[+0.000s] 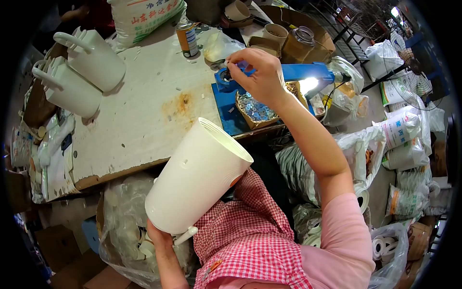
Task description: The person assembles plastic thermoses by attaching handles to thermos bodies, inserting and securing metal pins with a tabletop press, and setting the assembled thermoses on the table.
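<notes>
A white plastic cylinder, open at its upper end, leans across my lap with its lower end by the apron. My left hand supports it from below; its fingers are mostly hidden behind the cylinder. My right hand is raised over the blue metal fixture, thumb and fingertips pinched together. Whatever lies between those fingertips is too small to name. Under the right wrist, a cardboard box holds many small metal pieces.
Two white jugs stand at the table's left. A spray can, a white sack and a glass jar are at the back. A bright lamp sits by the fixture. Plastic bags flank the lap.
</notes>
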A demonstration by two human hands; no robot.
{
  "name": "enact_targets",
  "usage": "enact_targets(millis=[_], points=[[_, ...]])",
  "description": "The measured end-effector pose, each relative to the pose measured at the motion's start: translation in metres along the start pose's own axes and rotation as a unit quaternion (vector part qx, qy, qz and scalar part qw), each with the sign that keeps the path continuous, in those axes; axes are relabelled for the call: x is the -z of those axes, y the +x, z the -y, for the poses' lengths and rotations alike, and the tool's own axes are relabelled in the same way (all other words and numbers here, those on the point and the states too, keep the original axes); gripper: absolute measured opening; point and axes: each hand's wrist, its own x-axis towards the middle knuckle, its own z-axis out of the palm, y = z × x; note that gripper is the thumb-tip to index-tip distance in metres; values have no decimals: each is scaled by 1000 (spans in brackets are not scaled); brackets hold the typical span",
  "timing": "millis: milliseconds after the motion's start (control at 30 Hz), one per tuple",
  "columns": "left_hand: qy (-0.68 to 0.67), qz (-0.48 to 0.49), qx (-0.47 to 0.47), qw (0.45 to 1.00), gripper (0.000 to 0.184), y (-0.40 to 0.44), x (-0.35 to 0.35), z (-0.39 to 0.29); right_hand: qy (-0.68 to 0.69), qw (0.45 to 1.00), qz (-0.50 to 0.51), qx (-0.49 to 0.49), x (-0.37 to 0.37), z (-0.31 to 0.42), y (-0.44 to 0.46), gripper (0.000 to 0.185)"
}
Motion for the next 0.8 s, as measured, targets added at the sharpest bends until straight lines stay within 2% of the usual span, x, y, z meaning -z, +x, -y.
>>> enact_targets(millis=[33, 100, 267, 367, 433, 467, 533, 567, 633, 667, 733, 800], points=[[-2, -7, 1, 1000, 49, 1, -2, 0, -3, 1000, -2, 0, -2, 3, -1, 11], [10, 8, -6, 1000, 49, 2, -4, 0, 74, 988, -2, -133, -5, 7, -3, 13], [3, 46, -21, 999, 45, 3, -8, -5, 76, 986, 25, -144, -2, 11, 0, 16], [2, -14, -28, 1000, 46, 10, -1, -15, 85, 978, -89, -169, 2, 19, -5, 26], [1, -11, -55, 998, 46, 12, -8, -32, 147, 950, -69, -266, 15, 28, -26, 24], [-5, -15, -56, 998, 46, 11, -16, -44, 173, 960, 55, -213, 19, 30, -41, 25], [115, 22, -131, 984, 46, 9, -36, -74, 278, 903, 208, -252, 12, 56, -67, 29], [95, 0, -126, 988, 46, 17, -41, -87, 353, 838, 232, -345, 1, 77, -73, 32], [89, -12, -129, 988, 46, 48, -39, -116, 476, 733, 245, -420, -2, 111, -63, 39], [102, -2, -137, 985, 46, 65, -40, -127, 434, 793, 209, -374, -13, 105, -61, 42], [110, 35, -108, 987, 47, 54, -88, -161, 416, 804, 141, -402, -10, 101, -35, 40], [249, 56, -183, 949, 48, 51, -128, -184, 448, 805, 69, -382, -7, 86, -26, 38]])
